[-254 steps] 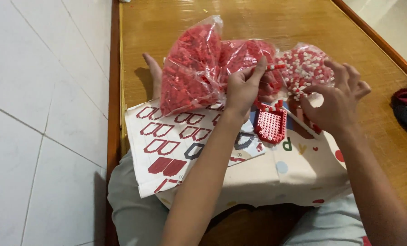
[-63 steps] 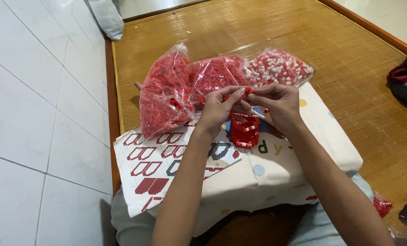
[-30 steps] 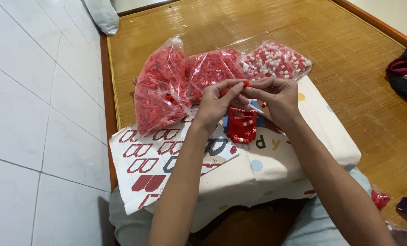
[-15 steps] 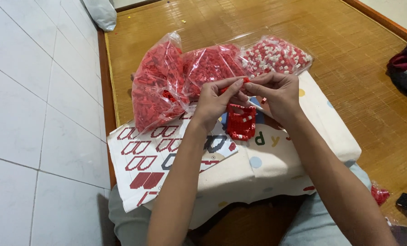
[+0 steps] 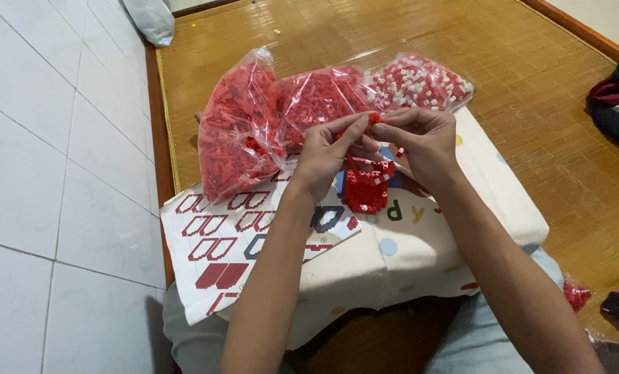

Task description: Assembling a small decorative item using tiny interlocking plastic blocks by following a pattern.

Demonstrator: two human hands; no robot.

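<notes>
Fingers (image 5: 356, 125) of the left hand (image 5: 326, 156) and the right hand (image 5: 420, 138) meet, pinched together on a small red brick (image 5: 374, 118). Just below hangs the red brick panel (image 5: 366, 188), above the printed sheet (image 5: 236, 239) on the cushion (image 5: 455, 235). Beyond lie three plastic bags of bricks (image 5: 243, 131).

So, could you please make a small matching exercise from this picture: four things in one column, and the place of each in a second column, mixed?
Things:
1. red-and-white piece bag
2. instruction sheet
3. small red block build
4. tallest all-red bag

Places:
A. below the two hands, on the cushion
B. farthest right of the three bags
C. farthest left of the three bags
D. flat under the left forearm

Pairs: 1-B, 2-D, 3-A, 4-C
</notes>
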